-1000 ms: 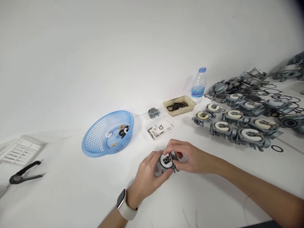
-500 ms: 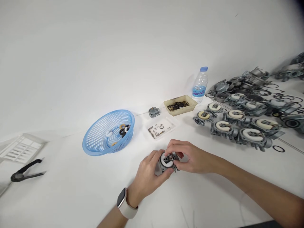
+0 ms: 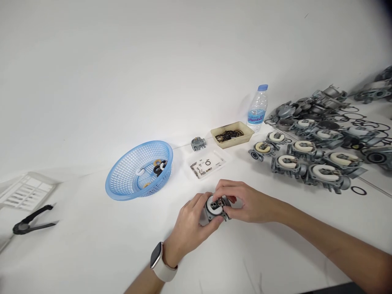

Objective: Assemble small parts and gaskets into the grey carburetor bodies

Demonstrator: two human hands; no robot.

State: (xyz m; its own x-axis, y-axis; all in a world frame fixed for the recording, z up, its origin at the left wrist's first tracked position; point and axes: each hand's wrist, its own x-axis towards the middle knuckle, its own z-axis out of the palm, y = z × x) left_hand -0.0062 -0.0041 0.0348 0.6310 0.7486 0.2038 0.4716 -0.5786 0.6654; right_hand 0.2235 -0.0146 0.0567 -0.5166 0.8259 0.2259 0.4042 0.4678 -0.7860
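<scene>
A small grey metal carburetor (image 3: 210, 216) lies on the white table, its white ring-shaped float (image 3: 210, 207) facing up. My left hand (image 3: 192, 220) grips its body from the left, thumb at the near side and fingers round the far side. From the right, my right hand (image 3: 241, 202) has its fingers and thumb on the carburetor's right part, beside the float. Whether a small piece sits between those fingertips is hidden. Just beyond the hands is a white tray (image 3: 219, 166) with small metal parts and a black ring.
Left stand a blue plastic basket (image 3: 119, 194) with rings and a pair of black-handled pliers (image 3: 33, 222). Another carburetor (image 3: 198, 143), a cream tray (image 3: 235, 142) of black gaskets and a water bottle (image 3: 257, 110) line the back. Several carburetors (image 3: 324, 175) crowd the right.
Both hands keep nearly the same hold on the carburetor. The view has shifted very slightly; nothing else visibly moves.
</scene>
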